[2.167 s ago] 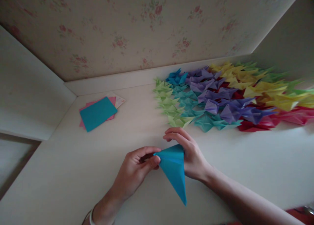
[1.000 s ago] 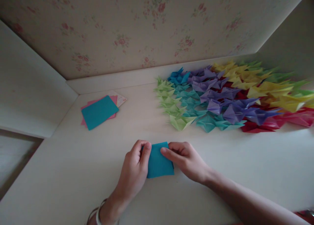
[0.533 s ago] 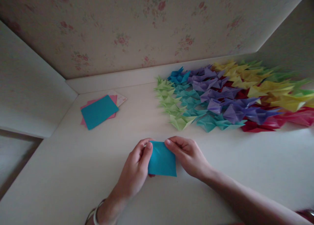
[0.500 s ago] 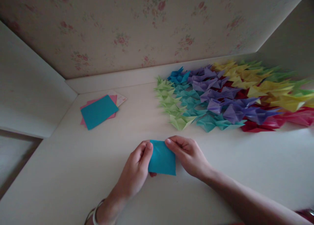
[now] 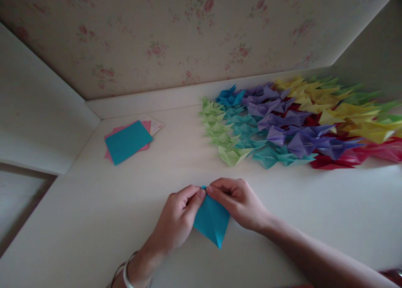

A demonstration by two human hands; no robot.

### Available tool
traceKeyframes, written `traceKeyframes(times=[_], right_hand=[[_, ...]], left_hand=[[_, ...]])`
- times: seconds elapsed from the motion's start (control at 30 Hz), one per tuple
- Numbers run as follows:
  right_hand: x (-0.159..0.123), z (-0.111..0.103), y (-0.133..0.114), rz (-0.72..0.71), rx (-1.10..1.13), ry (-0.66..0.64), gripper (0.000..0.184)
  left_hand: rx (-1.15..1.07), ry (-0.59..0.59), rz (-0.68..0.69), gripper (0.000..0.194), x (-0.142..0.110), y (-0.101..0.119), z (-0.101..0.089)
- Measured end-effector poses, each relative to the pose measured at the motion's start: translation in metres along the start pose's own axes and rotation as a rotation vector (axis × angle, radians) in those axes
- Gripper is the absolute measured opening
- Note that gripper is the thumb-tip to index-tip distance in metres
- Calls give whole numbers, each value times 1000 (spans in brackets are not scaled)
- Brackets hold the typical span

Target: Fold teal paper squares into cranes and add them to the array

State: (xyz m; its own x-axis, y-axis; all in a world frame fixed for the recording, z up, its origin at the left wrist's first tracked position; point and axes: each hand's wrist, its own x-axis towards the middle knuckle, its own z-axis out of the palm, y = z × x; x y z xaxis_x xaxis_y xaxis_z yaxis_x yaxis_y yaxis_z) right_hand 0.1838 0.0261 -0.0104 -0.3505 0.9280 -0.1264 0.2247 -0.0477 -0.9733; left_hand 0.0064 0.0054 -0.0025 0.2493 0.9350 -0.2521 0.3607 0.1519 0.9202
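Observation:
Between my hands is a folded blue sheet of origami paper, turned like a diamond with one corner pointing down toward me. A crease runs down its middle. My left hand pinches it near the top corner, thumb on the upper face. From the other side, my right hand pinches the same corner, its thumb tip close to the left thumb. A small blue tip shows above the thumbs. The fingers behind the paper are hidden.
Rows of folded paper cranes in green, teal, purple, yellow and red cover the table's back right. A small stack of paper, blue on top of pink, lies at the back left. Behind the white table stands a floral wall.
The blue paper has turned from a square lying straight to a diamond with a corner toward me. Both hands have come closer together at its top corner.

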Motion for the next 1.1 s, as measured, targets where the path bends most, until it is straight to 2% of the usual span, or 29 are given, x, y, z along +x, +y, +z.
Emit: traceKeyframes(times=[0.1, 0.23, 0.33, 0.4, 0.5, 0.6, 0.73, 0.87, 1.1], right_hand=[[1, -2, -1, 14, 47, -5, 30], [1, -6, -1, 61, 155, -43, 31], [2, -7, -1, 81, 212, 6, 32], [3, -7, -1, 89, 262, 57, 32], [5, -8, 0, 113, 383, 145, 30], [6, -9, 2, 125, 513, 219, 25], [6, -9, 5, 137, 603, 251, 22], [3, -9, 8, 93, 609, 171, 22], [-6, -9, 6, -45, 540, 29, 31]], left_hand=[[-106, 60, -44, 37, -1, 0, -5], [-184, 222, -68, 34, 2, -2, -11], [-182, 296, -92, 32, 4, -1, -12], [-191, 315, -98, 38, 4, 2, -12], [-286, 289, -19, 47, 1, 7, -11], [-351, 233, 82, 42, -5, 9, -11], [-376, 101, 67, 56, -10, 10, -12], [-286, 181, 29, 41, -10, 13, -14], [-343, 211, -17, 46, -6, 14, -15]])
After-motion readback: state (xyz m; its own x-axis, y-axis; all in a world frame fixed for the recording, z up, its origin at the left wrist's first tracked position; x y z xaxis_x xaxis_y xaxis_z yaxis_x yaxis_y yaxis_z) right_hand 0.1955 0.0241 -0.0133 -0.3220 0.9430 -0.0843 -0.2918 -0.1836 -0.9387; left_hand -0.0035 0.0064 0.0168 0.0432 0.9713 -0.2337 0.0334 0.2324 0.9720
